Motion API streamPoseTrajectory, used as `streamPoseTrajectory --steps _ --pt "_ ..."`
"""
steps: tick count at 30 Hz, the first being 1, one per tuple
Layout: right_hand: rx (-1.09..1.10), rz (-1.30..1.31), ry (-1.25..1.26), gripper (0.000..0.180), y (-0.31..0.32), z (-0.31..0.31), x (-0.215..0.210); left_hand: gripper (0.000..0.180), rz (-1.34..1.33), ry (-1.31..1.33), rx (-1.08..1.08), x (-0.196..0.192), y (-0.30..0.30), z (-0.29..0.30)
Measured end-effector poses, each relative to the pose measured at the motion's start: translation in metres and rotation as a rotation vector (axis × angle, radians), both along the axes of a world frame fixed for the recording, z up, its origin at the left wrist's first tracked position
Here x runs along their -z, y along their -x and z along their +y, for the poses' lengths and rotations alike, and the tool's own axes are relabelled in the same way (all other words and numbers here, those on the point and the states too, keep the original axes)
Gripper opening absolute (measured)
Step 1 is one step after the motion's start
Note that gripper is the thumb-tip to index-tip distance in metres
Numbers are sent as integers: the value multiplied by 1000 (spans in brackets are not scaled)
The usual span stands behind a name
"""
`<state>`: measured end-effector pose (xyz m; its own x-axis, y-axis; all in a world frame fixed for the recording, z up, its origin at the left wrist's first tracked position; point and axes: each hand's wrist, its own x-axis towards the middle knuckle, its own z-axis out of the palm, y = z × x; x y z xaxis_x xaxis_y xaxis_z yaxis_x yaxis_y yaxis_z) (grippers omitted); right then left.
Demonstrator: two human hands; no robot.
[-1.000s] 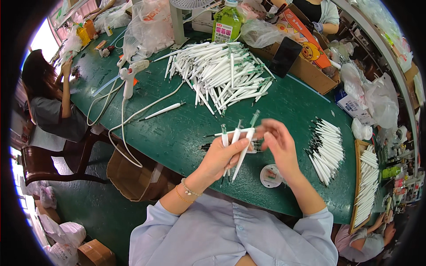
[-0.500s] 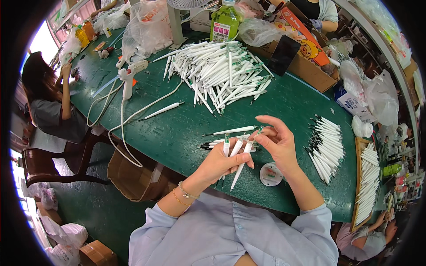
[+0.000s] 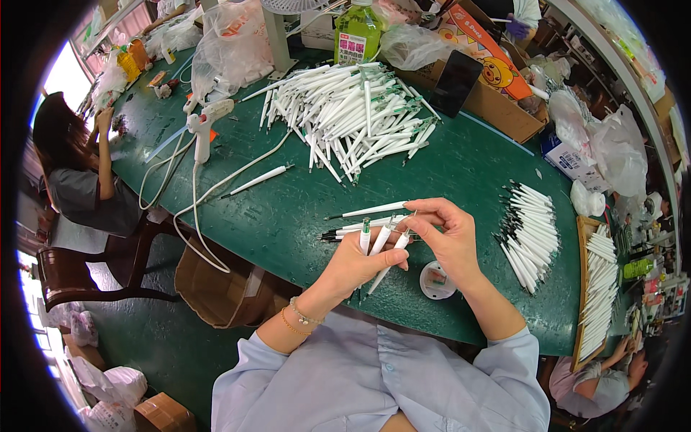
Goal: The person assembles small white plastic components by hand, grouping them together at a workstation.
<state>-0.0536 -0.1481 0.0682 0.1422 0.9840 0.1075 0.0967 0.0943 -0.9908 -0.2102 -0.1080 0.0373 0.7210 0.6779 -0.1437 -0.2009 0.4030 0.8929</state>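
The left hand (image 3: pixel 358 263) is closed around a small fan of white pens (image 3: pixel 380 241), 3 of them as far as I can tell, their tips pointing up and away from the person. The right hand (image 3: pixel 448 237) is curled in from the other side, its fingertips (image 3: pixel 412 227) pinching the top of the rightmost pen in that fan. Both hands hover just above the near edge of the green tabletop (image 3: pixel 461 162).

Just behind the hands a few more pens (image 3: pixel 363 219) lie flat on the tabletop, dark tips pointing left. A small round white dish (image 3: pixel 436 280) sits beside the right wrist. Farther back a big loose heap of white pens (image 3: pixel 353 115) spreads across the middle, and 1 single pen (image 3: pixel 260 178) lies apart to its left. A white glue gun (image 3: pixel 203 122) stands near the far left, its cord (image 3: pixel 198 216) trailing over the edge. To the right, a neat row of finished pens (image 3: pixel 531 225) lies near a wooden tray (image 3: pixel 580 302) holding more. A seated person (image 3: pixel 79 173) leans on the left end.
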Motion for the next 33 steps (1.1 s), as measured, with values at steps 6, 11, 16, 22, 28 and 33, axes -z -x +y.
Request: streamPoseTrajectory --steps 6,11,16,22,28,33 --pt "22 0 -27 19 1 -2 3 32 16 42 -14 -5 0 0" --pt "9 -4 -18 19 1 -2 3 31 -11 44 -8 -4 0 -1" --pt "-8 -25 -63 18 2 -2 10 27 13 23 -28 -3 -2 0" --pt "-146 -98 -115 29 -8 12 16 27 -43 84 -39 2 2 8" --pt "236 -940 -325 26 -66 103 60 36 -96 191 -51 4 -1 18" --pt "231 -1251 -453 17 -72 108 67 32 -292 456 -128 10 3 17"
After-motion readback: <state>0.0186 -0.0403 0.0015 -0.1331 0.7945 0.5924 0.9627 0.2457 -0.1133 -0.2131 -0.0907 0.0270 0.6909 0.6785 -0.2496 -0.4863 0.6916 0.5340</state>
